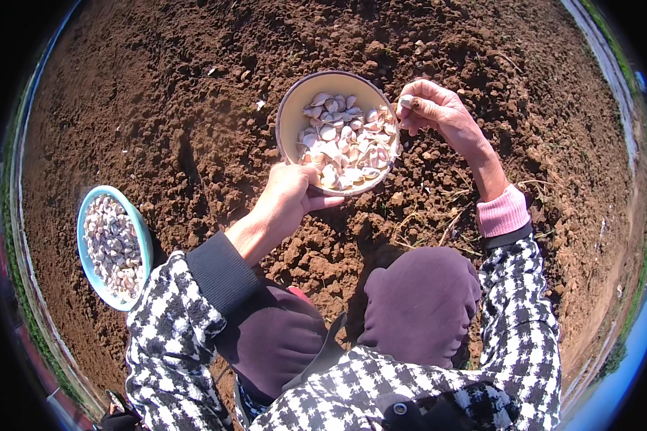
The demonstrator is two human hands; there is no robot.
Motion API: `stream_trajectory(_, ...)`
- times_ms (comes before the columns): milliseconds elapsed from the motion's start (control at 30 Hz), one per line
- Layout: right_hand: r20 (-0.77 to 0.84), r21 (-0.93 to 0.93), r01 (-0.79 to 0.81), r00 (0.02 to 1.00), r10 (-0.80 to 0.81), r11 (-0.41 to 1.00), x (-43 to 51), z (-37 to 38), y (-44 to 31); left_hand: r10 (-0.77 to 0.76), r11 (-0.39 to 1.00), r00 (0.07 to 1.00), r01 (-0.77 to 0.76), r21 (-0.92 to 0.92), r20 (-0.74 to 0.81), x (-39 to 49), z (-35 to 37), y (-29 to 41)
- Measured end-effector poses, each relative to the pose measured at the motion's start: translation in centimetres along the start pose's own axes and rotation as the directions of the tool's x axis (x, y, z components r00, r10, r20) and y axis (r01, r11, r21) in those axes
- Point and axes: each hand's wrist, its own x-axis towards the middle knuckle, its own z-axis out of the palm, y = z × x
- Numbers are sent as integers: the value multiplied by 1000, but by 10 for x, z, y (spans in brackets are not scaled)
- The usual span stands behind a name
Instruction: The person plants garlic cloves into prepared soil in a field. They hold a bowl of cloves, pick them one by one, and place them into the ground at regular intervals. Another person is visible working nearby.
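My left hand (288,191) grips the near-left rim of a round bowl (291,116), cream inside with a dark rim. Garlic cloves (345,143) fill much of the bowl, which tilts a little towards me above the soil. Just off the bowl's right rim, my right hand (436,110) pinches one pale garlic clove (405,101) between thumb and forefinger. Dirt marks the thumb's tip.
Loose, clumpy brown soil (194,108) spreads all around. On the ground to my left stands a light-blue basin (144,237) heaped with garlic cloves (110,242). Dry stalks (453,223) lie by my right wrist. My bent knees (420,301) are close below the bowl.
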Motion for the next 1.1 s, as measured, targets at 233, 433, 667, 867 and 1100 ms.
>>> stream_trajectory(233,-358,-25,-214,914,191,976,36,-51,73,136,986,991,-137,-97,-12,-4,-13,17)
stream_trajectory(433,-291,-671,-259,954,74,695,78,-66,127,262,942,959,-278,-189,-107,-14,-16,33)
stream_trajectory(667,-166,-863,-98,982,-94,496,104,-69,140,233,952,971,-240,-191,-56,-14,-19,34)
stream_trajectory(867,-108,-961,-121,992,65,250,131,-62,131,229,945,969,-245,-215,-96,-13,-13,35)
stream_trajectory(1100,-220,-967,-215,975,-23,138,136,-46,148,283,914,957,-290,-283,-67,-18,-19,42)
